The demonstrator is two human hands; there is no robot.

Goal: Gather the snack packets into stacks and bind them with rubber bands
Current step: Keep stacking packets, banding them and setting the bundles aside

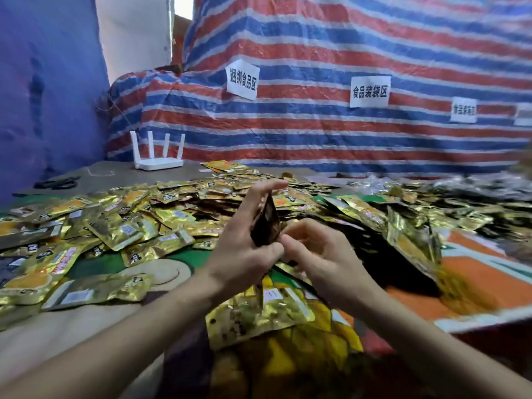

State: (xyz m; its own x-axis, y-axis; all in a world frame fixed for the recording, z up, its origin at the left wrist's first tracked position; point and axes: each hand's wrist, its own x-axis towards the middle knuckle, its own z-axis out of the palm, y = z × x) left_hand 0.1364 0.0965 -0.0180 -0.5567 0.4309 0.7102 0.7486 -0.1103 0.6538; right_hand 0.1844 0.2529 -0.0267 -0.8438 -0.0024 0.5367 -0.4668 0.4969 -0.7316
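My left hand holds a small upright stack of snack packets edge-on, thumb side toward me and fingers spread over its top. My right hand touches the stack's lower right corner with curled fingers; whether a rubber band is in them I cannot tell. A big loose heap of gold foil snack packets covers the table beyond and to the left. More gold packets lie flat right under my wrists. A thin rubber band lies on the bare tabletop at the far left.
A white router with several antennas stands at the back left, black scissors near it. A striped red-blue tarp with paper labels forms the back wall. Dark and gold packets pile up on the right over an orange printed cloth.
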